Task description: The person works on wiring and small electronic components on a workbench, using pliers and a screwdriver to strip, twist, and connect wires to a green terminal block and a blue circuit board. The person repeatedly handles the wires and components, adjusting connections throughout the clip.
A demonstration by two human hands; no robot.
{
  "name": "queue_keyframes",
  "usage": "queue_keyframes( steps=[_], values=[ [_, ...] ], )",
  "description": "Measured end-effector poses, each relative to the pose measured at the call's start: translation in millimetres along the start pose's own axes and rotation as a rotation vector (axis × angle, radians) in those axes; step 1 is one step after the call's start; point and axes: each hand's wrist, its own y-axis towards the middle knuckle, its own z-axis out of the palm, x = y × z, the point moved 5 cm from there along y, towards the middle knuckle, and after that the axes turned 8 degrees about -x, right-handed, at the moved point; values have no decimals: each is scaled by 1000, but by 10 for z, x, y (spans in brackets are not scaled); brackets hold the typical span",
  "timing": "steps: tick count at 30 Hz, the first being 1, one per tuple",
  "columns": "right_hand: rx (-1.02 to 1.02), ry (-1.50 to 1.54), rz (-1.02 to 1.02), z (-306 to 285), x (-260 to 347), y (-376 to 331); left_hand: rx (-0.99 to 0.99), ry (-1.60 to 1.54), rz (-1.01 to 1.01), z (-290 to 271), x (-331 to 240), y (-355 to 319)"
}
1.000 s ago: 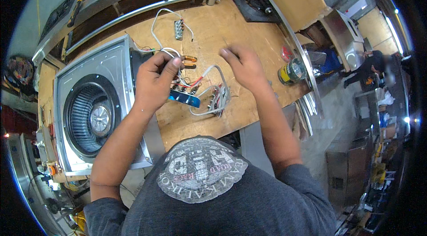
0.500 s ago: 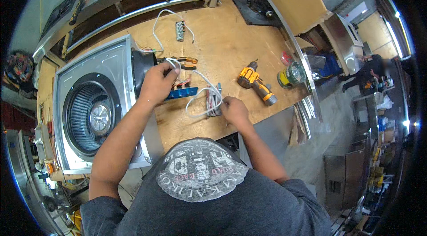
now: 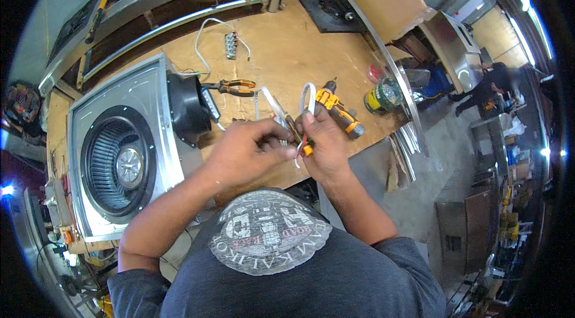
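My right hand (image 3: 323,141) pinches a white cable (image 3: 308,91) that loops up over its fingertips. A short red wire shows beside its thumb. My left hand (image 3: 254,147) is close against it, with finger and thumb closed on the cable's thin wire ends; its grip is partly hidden. A slim yellow-and-black piece (image 3: 308,150), too covered to name, sits between the hands. Beyond my left hand lie orange-and-black pliers (image 3: 236,86). A yellow-and-black cordless drill (image 3: 339,110) rests just past my right hand.
A metal fan housing (image 3: 120,84) with a round blower wheel (image 3: 129,165) stands at left on the wooden bench (image 3: 269,36). A terminal block (image 3: 230,46), a black plate (image 3: 332,13) and a clear jar (image 3: 383,96) are farther back. A metal rail (image 3: 383,42) runs along the right.
My left hand has moved right and nearer, away from the pliers. My right hand has lifted the cable from the bench, and both hands now meet in front of my chest.
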Motion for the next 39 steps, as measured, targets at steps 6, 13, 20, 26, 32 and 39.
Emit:
queue_keyframes(
  steps=[6,13,20,26,32,39],
  values=[
    [54,-288,-115,176,-142,102,-11,-235,13,50,283,22],
    [-35,-298,-68,147,-30,134,174,-402,-157,-10,387,69],
    [-35,-241,-18,119,14,150,187,-343,-168,-94,299,68],
    [-68,-296,-153,-90,124,315,307,-513,-210,-9,326,30],
    [-140,-241,-248,-142,234,345,245,-479,-169,171,478,66],
    [-134,-332,-500,45,85,335,88,-461,-282,258,540,104]
  ],
)
